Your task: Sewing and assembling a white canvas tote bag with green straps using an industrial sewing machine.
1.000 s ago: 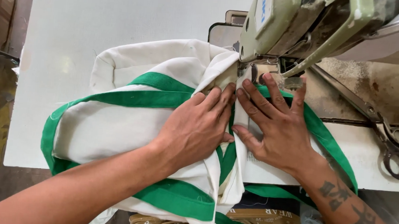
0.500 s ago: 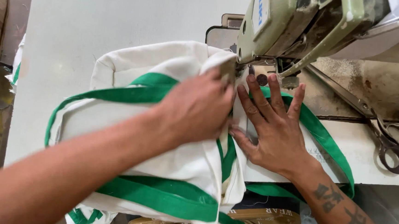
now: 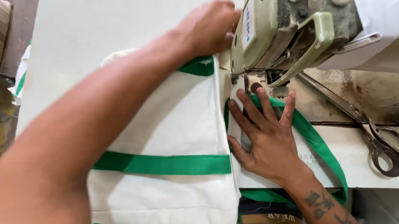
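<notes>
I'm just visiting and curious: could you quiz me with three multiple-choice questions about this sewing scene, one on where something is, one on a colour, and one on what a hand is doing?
1. Where do the dark metal scissors lie?
A. On the white table to the right of the sewing machine's needle area
B. On top of the cloth bag
C. In the left hand

2. What colour are the straps on the white cloth bag?
A. Red
B. Green
C. Blue

3. What is the right hand doing?
A. Gripping the scissors
B. Hanging clear of the table
C. Lying flat, fingers spread, on the cloth by the needle

Answers: 1 A, the scissors rest on the table at the right edge. 2 B, the bands across the bag are green. 3 C, its palm presses the fabric below the pale green sewing machine, while the left hand reaches up beside the machine head.
</notes>
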